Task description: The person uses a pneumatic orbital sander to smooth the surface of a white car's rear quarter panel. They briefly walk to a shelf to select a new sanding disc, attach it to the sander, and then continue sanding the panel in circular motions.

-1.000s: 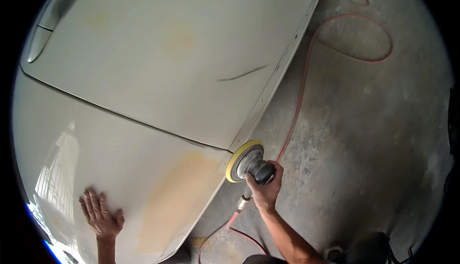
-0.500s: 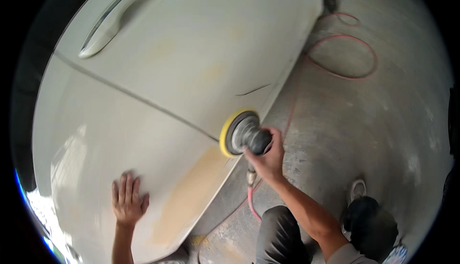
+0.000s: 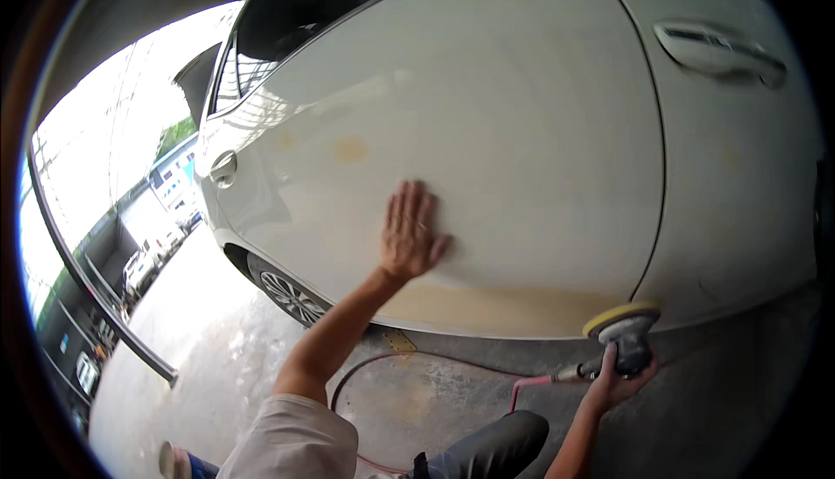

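Observation:
My left hand [image 3: 409, 234] lies flat on the white car door [image 3: 522, 157], its fingers stretched out, above a tan sanded-looking patch [image 3: 504, 307] along the door's lower edge. At the lower right, my right hand [image 3: 619, 383] grips an air sander [image 3: 628, 347] by its dark round body. The sander's yellow-edged disc pad [image 3: 622, 315] faces the car's lower edge near the seam between two doors; whether it touches the paint I cannot tell. A hose fitting [image 3: 574, 373] sticks out to the sander's left, joined to a red hose [image 3: 526, 382].
A dark red hose [image 3: 348, 379] curves over the concrete floor [image 3: 417, 405] below the car. The wheel [image 3: 291, 296] is at the left. A bucket [image 3: 177, 460] stands at the lower left. One door handle [image 3: 722, 51] juts out at the upper right, another [image 3: 224, 169] at far left.
The view has swung left, bringing in the car's wheel and the bright yard. My left hand remains flat on the door. The sander has stayed in my right hand, near the seam's lower end.

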Available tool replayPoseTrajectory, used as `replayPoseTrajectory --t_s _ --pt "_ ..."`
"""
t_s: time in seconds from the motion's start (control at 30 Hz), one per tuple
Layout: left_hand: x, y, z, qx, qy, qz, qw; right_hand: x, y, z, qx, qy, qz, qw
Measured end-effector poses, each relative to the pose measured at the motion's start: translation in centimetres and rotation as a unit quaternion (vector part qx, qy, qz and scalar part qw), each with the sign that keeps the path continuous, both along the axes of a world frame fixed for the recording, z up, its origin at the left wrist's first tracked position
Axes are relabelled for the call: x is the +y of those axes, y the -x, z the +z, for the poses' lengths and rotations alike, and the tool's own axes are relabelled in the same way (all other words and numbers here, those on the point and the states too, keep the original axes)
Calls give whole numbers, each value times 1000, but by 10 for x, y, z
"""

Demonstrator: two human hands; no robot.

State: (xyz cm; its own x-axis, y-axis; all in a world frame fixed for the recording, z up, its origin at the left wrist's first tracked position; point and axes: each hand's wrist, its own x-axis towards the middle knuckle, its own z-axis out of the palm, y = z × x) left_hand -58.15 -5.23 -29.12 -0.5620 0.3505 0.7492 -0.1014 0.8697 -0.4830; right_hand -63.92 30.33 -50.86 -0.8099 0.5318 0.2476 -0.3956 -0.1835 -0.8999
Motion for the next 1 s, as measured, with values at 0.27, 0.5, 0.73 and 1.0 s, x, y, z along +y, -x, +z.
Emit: replayPoseTrajectory --t_s 0.27,0.5,0.73,1.0 --pt "-69 -36 55 35 -28 -2 999 18 -33 49 25 -108 -5 994" --pt "-60 -31 59 92 -59 17 994 -27 -43 112 87 -161 41 982" --pt "-49 -25 17 108 -78 10 991 -74 -47 105 157 -236 53 958" --pt "100 -89 -175 -311 -473 -88 820 -104 -26 156 103 -166 47 980"
